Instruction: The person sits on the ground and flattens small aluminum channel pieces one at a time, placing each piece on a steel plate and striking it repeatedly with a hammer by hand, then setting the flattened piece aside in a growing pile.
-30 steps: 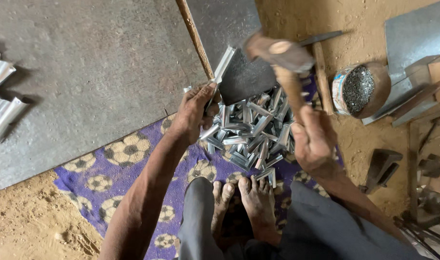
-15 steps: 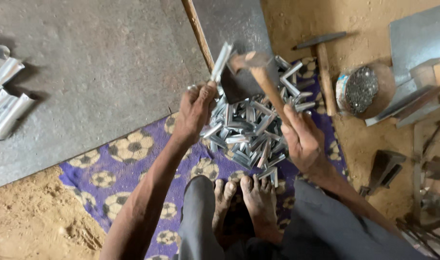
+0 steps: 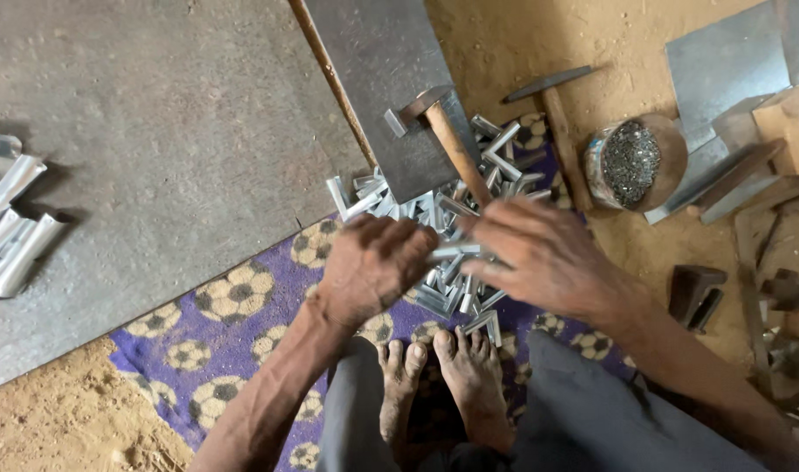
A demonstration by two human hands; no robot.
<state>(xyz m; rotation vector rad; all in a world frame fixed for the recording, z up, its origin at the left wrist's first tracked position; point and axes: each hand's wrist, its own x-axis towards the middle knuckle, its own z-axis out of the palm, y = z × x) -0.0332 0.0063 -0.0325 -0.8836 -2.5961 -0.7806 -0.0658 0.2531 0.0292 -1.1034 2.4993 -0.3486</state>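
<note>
Where the sandy earth floor (image 3: 58,428) shows at the lower left and upper right of the frame, a purple cloth with football prints (image 3: 216,350) lies spread across the lower middle, its upper edge tucked against a large grey slab (image 3: 155,131) that fills the upper left. A pile of small bent metal strips (image 3: 452,236) sits on the cloth at centre. The left hand (image 3: 373,267) rests palm down on the pile's left side, fingers curled; whether it grips a strip cannot be told from above. The right hand (image 3: 543,258) meets it from the right, fingers spread and pinching what looks like one strip between the two hands. A wooden-handled hammer (image 3: 443,140) lies with its head on a dark steel plate (image 3: 382,87) just above the pile. Bare feet (image 3: 443,385) rest on the cloth below the hands. A tin of small dark nails (image 3: 626,164) stands at the right on the sand, beside a second hammer (image 3: 556,122). More folded metal pieces (image 3: 10,223) lie at the left edge on the slab.
</note>
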